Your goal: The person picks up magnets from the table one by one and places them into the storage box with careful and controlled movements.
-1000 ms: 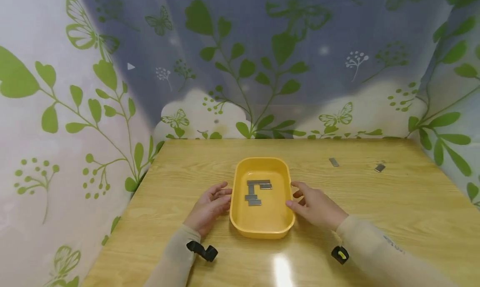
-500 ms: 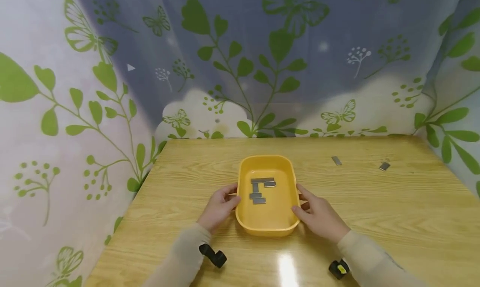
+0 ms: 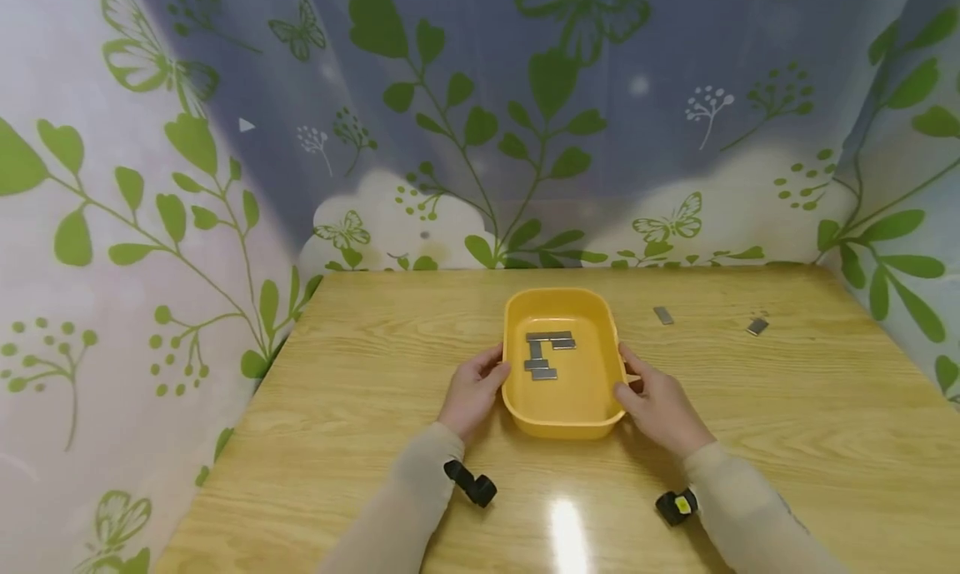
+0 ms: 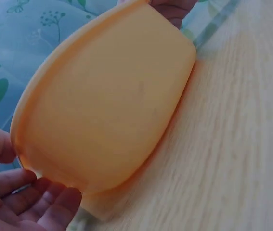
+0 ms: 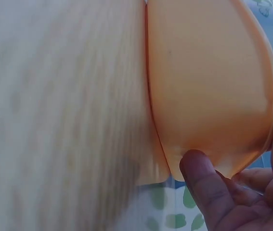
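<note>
A yellow plastic tub [image 3: 566,430] with rounded corners rests on the wooden table between both hands. Inside lie several flat grey metal strips [image 3: 544,374], grouped toward its left half. My left hand [image 3: 472,395] grips the left side, thumb at the rim and fingers against the outer wall. Gripping the opposite side is my right hand [image 3: 663,406], its thumb also at the rim. In the left wrist view the tub's outer wall [image 4: 107,106] fills the middle, with left fingertips [image 4: 69,202] touching it. The right wrist view has a right fingertip [image 5: 197,163] against the wall.
Two more grey metal strips lie on the table to the right: one nearer strip [image 3: 663,315] and one farther strip [image 3: 757,326]. A patterned cloth [image 3: 450,141] hangs behind and along both sides of the table [image 3: 360,374].
My left hand, beside the tub a second ago, now grips its side. Both hands have shifted the tub rightward and away from me, with the strips still inside. The view has shifted slightly.
</note>
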### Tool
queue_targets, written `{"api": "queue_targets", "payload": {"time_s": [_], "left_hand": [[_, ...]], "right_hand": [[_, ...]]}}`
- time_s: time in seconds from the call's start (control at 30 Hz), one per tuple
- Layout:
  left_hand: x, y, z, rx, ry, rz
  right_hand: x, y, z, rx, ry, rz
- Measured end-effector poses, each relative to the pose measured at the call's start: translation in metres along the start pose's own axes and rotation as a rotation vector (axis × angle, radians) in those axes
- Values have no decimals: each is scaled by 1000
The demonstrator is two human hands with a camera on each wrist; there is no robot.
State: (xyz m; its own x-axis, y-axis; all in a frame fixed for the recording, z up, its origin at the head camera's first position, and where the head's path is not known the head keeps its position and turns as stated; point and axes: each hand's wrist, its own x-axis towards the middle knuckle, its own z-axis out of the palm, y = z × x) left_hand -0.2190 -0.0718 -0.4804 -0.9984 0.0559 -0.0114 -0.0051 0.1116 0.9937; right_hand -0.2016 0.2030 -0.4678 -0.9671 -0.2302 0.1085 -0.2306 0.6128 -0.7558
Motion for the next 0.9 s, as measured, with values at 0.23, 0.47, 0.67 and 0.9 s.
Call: {"api": "queue_targets", "payload": {"time_s": [0.23, 0.47, 0.67, 0.9], "left_hand": [[16, -8, 5, -30, -2, -4], [23, -12, 4, -34, 15, 26], [22, -15, 8, -47, 7, 56], [16, -10, 10, -72, -6, 69]], "right_hand": [[9, 3, -5, 20, 5, 32], [18, 6, -1, 45, 29, 35], [15, 9, -3, 52, 35, 58], [14, 9, -3, 47, 37, 68]]}}
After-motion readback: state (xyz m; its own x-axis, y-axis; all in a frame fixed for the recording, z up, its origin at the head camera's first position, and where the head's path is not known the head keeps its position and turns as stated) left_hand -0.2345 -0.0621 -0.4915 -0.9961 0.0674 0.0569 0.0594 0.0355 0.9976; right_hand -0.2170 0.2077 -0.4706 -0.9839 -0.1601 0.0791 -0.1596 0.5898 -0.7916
